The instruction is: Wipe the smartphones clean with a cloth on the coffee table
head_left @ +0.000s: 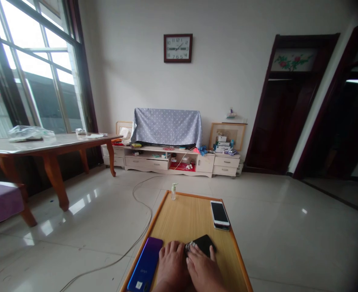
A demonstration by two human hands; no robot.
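Both my hands rest near the front of a small wooden table (191, 215). My left hand (172, 263) lies flat on the tabletop with fingers spread, just right of a blue-purple phone (146, 263) lying face down. My right hand (201, 267) presses its fingertips on a black phone (204, 244), with something small and pale under them that I cannot make out. A white-rimmed phone (219, 214) lies face up farther back on the right. A small pump bottle (173, 191) stands at the table's far edge.
A white cable (139, 202) snakes across the tiled floor to the left of the table. A large wooden table (45, 146) and a purple-cushioned seat (2, 200) stand at the left by the window. A low TV cabinet (172, 160) with a cloth-covered screen lines the far wall.
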